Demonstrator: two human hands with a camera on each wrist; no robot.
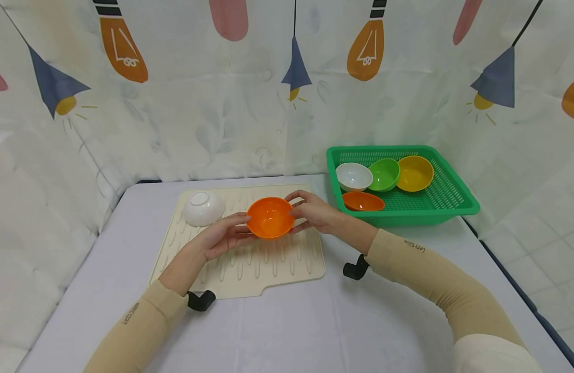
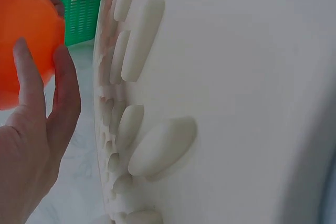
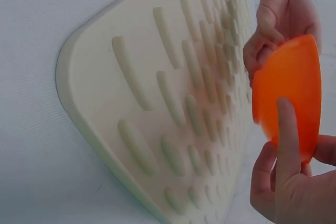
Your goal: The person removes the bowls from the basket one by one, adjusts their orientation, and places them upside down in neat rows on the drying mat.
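Hands meet above the cream drying mat (image 1: 268,259): the left hand (image 1: 224,235) and the right hand (image 1: 312,211) each curl fingers round opposite sides of the orange bowl (image 1: 270,217), held just over the mat. Beside it, a white bowl (image 1: 203,208) lies upside down; a green basket (image 1: 450,207) holds four more bowls.

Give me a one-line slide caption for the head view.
Both hands, left hand and right hand, hold an orange bowl over a cream drying mat.
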